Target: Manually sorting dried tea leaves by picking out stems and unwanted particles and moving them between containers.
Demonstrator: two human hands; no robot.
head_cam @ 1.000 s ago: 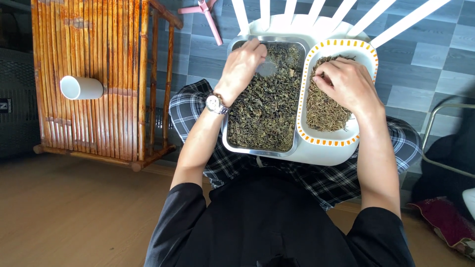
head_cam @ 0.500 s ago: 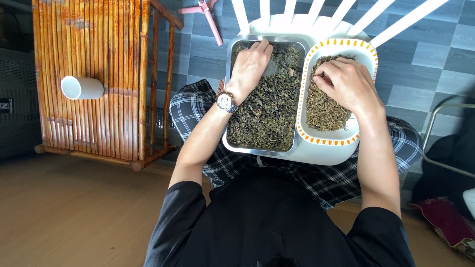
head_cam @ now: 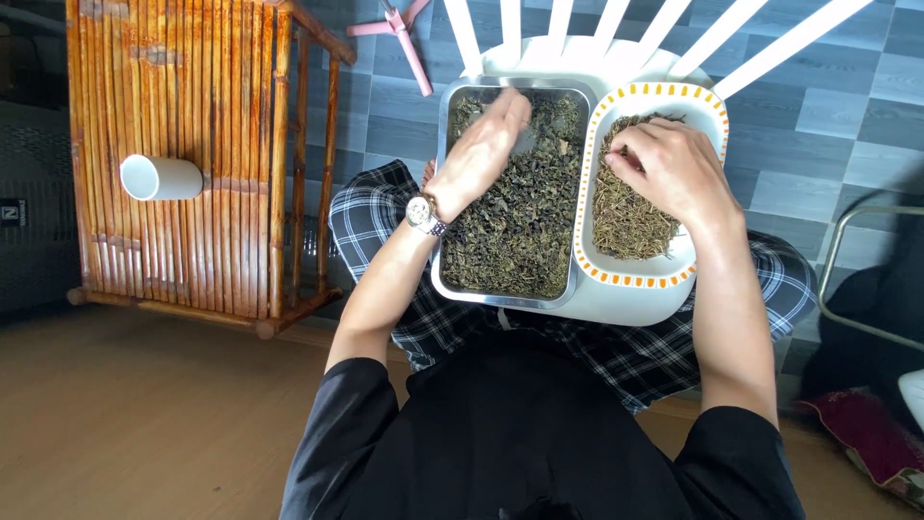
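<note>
The dried dark leaves [head_cam: 515, 226] filled the steel tray [head_cam: 445, 183], which sat on the seat of a white chair [head_cam: 616, 306] pressed up against your knees. Just beside it, touching its right edge, stood a white dish with an orange-dotted rim [head_cam: 635, 279] holding paler, stem-like bits [head_cam: 626, 217]. Your left hand [head_cam: 481, 154] lay flat in the far part of the tray, fingers loosely spread and holding nothing I could make out. Your right hand [head_cam: 674, 169] was curled over the dish, fingertips pinched together, though whether they held a stem I cannot tell. The risk, as I judged it, was spillage: both vessels were heaped, so a broad sweep could have pushed leaves over the tray's rim onto your checked trousers [head_cam: 385, 221] or the tiled floor [head_cam: 818, 144], or nudged the dish off the seat edge.
</note>
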